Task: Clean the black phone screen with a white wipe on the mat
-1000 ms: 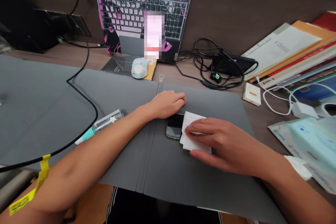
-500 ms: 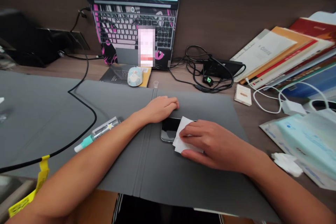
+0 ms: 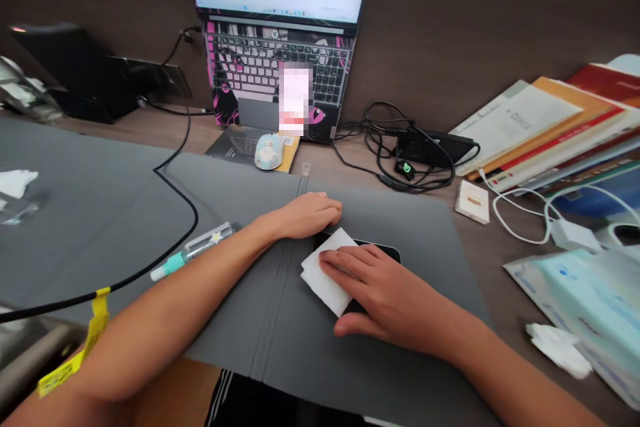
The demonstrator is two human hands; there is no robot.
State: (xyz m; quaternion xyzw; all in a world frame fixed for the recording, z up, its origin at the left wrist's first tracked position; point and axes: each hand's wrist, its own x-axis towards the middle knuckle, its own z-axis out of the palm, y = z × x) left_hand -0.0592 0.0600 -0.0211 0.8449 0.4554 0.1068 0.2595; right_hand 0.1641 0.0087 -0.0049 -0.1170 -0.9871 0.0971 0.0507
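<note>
A phone [image 3: 391,254] with a dark screen lies flat on the grey desk mat [image 3: 425,227]. Most of it is hidden under a folded white tissue [image 3: 324,277] and my right hand [image 3: 383,290]. The right fingers press the tissue down on the phone, with the thumb apart on the near side. My left hand [image 3: 307,215] rests on the mat just beyond the phone's far left edge, its fingers curled in and nothing visible in them. A small clear spray bottle [image 3: 205,243] with a turquoise collar lies beside my left forearm.
At the back stands a laptop [image 3: 280,73], with a mouse [image 3: 269,151] in front. A black cable [image 3: 145,260] crosses the mat on the left. On the right are leaning books [image 3: 540,127], a small box [image 3: 473,201], a tissue pack [image 3: 585,293] and a crumpled tissue [image 3: 559,350].
My right hand has slid the tissue leftward across the phone, uncovering its right end and covering its left end. The left hand stays curled beside the phone. The view has shifted slightly.
</note>
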